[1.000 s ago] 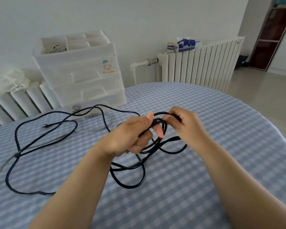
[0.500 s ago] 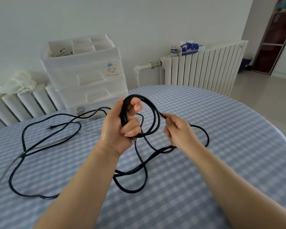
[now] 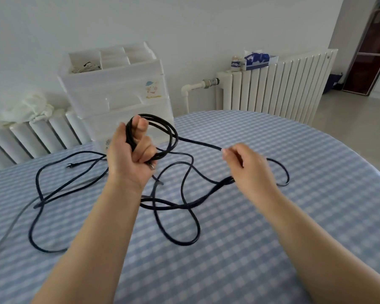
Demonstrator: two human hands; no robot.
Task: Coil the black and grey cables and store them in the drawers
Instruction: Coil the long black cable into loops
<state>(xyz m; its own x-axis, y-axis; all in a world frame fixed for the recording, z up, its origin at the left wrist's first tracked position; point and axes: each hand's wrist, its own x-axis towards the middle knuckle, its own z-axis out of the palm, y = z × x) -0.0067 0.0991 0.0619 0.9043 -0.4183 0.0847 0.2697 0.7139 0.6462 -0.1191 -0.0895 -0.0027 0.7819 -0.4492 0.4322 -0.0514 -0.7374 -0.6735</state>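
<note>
My left hand [image 3: 127,156] is raised above the table and grips a small coil of the black cable [image 3: 171,134], a few loops wide. One black strand runs right from the coil to my right hand [image 3: 249,170], which pinches it at the fingertips. More of the black cable lies in loose loops on the checked tablecloth [image 3: 272,137], under and left of my arms. The grey cable [image 3: 10,226] trails along the table's left side. The white drawer unit [image 3: 110,91] stands at the back of the table with its drawers closed.
A white radiator [image 3: 272,88] behind the table carries a tissue box [image 3: 258,60] and a small jar. Another radiator [image 3: 31,137] at the left has a white cloth on it. The table's rounded edge drops off at the right.
My left hand has lifted the coil higher. My right hand has slid out to the right along the cable, drawing a strand taut from the coil.
</note>
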